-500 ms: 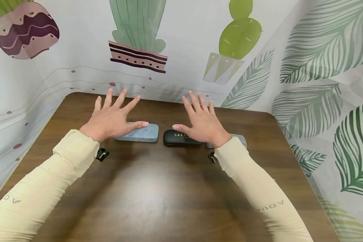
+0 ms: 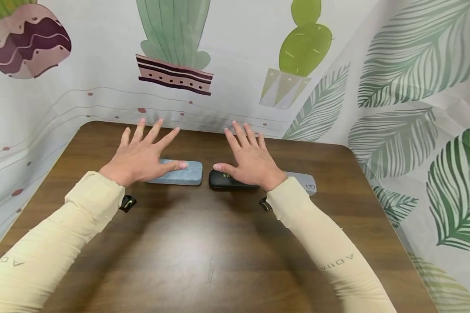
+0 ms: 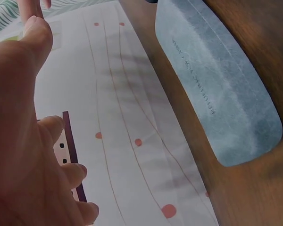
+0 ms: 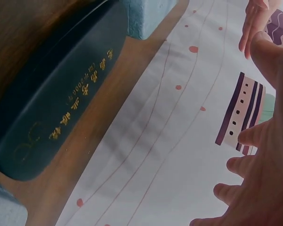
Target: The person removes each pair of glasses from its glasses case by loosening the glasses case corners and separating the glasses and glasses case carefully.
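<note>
Three glasses cases stand in a row on the brown table. The light blue case [image 2: 189, 174] is at the left, the black case with gold lettering [image 4: 61, 94] in the middle, and the grey case with a small glasses drawing [image 2: 304, 180] at the right. My left hand [image 2: 135, 156] hovers over the blue case with fingers spread, covering its left end in the head view. Over the black case, my right hand [image 2: 254, 161] is spread the same way, hiding part of it and of the grey case. Both hands hold nothing.
A white cloth [image 2: 235, 61] printed with cacti and leaves hangs behind and beside the wooden table [image 2: 203, 243]. The table's back edge runs just behind the cases. Black wrist devices [image 2: 128, 203] show below both cuffs.
The right hand has shifted a little left over the black case, uncovering more of the grey case. The left hand stays nearly in place; the whole view drifts slightly.
</note>
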A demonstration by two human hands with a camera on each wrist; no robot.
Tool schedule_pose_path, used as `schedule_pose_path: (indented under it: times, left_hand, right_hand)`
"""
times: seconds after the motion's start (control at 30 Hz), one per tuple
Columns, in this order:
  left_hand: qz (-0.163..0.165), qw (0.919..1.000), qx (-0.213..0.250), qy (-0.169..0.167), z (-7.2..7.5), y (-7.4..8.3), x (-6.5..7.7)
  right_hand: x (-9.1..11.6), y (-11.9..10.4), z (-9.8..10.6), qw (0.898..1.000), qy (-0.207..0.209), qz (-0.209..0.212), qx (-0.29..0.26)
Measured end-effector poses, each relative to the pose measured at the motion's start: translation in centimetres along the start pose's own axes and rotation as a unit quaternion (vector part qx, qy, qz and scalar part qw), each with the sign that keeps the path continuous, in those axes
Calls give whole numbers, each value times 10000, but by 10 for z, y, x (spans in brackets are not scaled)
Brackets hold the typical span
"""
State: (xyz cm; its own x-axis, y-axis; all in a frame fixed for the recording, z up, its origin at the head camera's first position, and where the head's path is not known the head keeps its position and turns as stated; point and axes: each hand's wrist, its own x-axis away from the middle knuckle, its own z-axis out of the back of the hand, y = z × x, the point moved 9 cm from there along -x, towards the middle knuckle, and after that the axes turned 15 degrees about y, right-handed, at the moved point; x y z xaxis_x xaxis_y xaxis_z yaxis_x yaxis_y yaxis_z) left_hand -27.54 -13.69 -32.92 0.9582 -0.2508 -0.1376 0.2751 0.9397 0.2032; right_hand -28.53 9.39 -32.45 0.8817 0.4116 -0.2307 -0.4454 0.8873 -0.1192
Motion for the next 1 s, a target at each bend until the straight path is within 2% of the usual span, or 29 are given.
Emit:
schedule_pose_path:
  times: [0.3,0.53,1.0]
  left_hand:
    - [-60,10000,40,-37,-6,-6,2]
    - [-248,9996,22,138,-10,-11,-1]
    - [-368,9993,29,104,-16,-20,2]
  right_hand:
    - [-2,-11,-12,9999,-81,99,-5]
    - [-9,-21,-18,9998,-44,186,24]
    - [-14,-40,-30,9993,-192,323,2]
